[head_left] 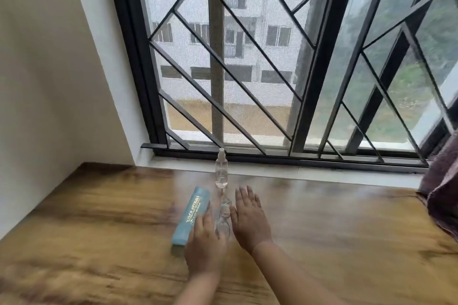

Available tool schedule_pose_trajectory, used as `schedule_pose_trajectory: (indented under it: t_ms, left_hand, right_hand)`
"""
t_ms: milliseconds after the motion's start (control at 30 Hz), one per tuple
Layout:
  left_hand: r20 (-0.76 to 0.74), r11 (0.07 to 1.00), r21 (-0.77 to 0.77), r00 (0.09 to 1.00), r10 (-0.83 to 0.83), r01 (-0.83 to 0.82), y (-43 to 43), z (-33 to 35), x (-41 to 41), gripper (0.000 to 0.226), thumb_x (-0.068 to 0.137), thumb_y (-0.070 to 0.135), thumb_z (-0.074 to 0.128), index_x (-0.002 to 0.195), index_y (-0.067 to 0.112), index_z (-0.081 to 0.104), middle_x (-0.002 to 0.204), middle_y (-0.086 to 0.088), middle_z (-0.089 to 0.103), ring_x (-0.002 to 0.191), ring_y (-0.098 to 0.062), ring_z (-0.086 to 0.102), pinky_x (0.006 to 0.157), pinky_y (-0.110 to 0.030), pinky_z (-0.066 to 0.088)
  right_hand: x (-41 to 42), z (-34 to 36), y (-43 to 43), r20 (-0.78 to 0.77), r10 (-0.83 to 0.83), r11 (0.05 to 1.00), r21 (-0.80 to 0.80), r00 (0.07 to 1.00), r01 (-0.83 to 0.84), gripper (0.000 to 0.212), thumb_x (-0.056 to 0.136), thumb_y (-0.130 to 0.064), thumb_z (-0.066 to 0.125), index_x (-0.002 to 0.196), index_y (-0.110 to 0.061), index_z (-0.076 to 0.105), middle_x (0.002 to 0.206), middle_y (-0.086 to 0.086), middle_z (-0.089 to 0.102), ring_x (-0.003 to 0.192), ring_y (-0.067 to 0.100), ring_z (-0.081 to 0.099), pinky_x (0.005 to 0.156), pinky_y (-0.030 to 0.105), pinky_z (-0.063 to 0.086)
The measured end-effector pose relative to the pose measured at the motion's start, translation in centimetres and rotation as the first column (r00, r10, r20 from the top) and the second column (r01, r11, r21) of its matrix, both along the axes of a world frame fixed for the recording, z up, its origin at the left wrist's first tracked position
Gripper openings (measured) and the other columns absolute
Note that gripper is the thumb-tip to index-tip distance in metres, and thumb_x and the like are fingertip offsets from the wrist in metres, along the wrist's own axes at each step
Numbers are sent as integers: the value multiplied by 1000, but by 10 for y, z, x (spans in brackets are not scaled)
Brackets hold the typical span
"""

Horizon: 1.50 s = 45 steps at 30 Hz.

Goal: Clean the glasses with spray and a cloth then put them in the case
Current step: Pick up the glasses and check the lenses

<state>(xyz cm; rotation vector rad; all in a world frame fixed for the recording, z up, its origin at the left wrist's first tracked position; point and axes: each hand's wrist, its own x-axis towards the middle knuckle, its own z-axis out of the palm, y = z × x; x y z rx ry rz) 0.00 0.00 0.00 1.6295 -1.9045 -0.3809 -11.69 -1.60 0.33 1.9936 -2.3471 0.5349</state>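
While our left hand and right hand are stretching out flat, each grip empty, we are seeing thin-rimmed, clear glasses lying between them.

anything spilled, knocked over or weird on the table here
Nothing spilled or askew. The spray bottle stands upright, the blue case lies flat on the table and the glasses lie between the left hand and right hand. One oddity: no cleaning cloth shows, unless the purple fabric at the right edge is it.
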Motion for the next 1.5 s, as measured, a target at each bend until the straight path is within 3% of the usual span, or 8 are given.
schedule_pose_trajectory:
  t_ms: [100, 267, 533, 667, 900, 1067, 1233, 1500]
  left_hand:
    - [-90, 999, 34, 996, -1, 4, 6, -1, 3, 55, 78, 28, 68, 129, 17, 53, 117, -6, 61, 99, -27, 63, 71, -38, 53]
    - [-145, 988, 152, 989, 22, 0, 5, -16, 4, 56, 78, 21, 67, 131, 16, 50, 119, -4, 57, 108, -25, 57, 84, -36, 46]
    - [-133, 973, 229, 991, 16, 16, -8, -31, 6, 34, 78, 12, 65, 113, 9, 63, 93, -13, 62, 94, -32, 59, 77, -36, 44]
    - [-144, 985, 171, 990, -6, 31, -13, -39, 6, 20, 60, -4, 77, 77, 5, 71, 74, -15, 65, 70, -30, 66, 58, -31, 48]
    - [-222, 999, -24, 974, -51, 47, -21, -37, 4, 27, 51, -12, 80, 62, 9, 66, 58, -4, 61, 54, -13, 52, 57, -13, 29]
    - [-370, 990, -37, 919, -140, 136, -26, -25, -11, 25, 63, -14, 70, 73, 8, 74, 66, 6, 67, 74, -2, 55, 62, 1, 35]
    - [-441, 981, 35, 884, -157, 191, -29, -25, -33, 26, 71, -13, 65, 79, 9, 76, 62, 11, 64, 67, 16, 56, 60, 1, 38]
    - [-560, 938, 209, 820, -116, 275, -29, -33, -52, 28, 77, -11, 61, 84, 13, 75, 76, 4, 71, 75, -11, 69, 71, -27, 54]
  right_hand:
    - [7, -1, -7, 149, 56, 989, 125, 987, -75, 71, 85, -42, -8, 147, -12, 9, 157, 4, 8, 145, 18, 0, 114, 28, -7]
    - [13, -4, -30, 285, 41, 976, 192, 958, -99, 49, 100, -25, 22, 147, -14, 15, 156, 5, 13, 144, 20, 8, 116, 32, 0]
    - [9, -10, -50, 363, 35, 985, 143, 931, -93, 42, 94, -26, 29, 126, -9, 48, 115, 15, 57, 109, 30, 47, 99, 36, 32]
    - [3, -15, -52, 436, 7, 996, 77, 900, -45, 40, 90, -27, 29, 107, -6, 58, 100, 18, 60, 97, 33, 49, 87, 35, 34]
    - [-35, -17, -23, 518, -70, 994, -36, 852, 104, 19, 84, -27, 29, 70, -20, 40, 78, 12, 57, 79, 28, 49, 69, 27, 27]
    - [-65, -10, 13, 656, -154, 963, -69, 739, 262, 34, 89, -18, 39, 57, -29, 33, 63, -1, 47, 67, 20, 45, 57, 25, 26]
    - [-92, -3, 46, 787, -264, 905, 2, 557, 426, 20, 89, -15, 54, 83, -9, 73, 87, 2, 71, 86, 16, 63, 74, 27, 45]
    - [-112, -4, 78, 914, -267, 850, 74, 305, 521, 26, 78, -6, 68, 57, -22, 71, 63, 3, 72, 60, 11, 62, 70, 35, 51]
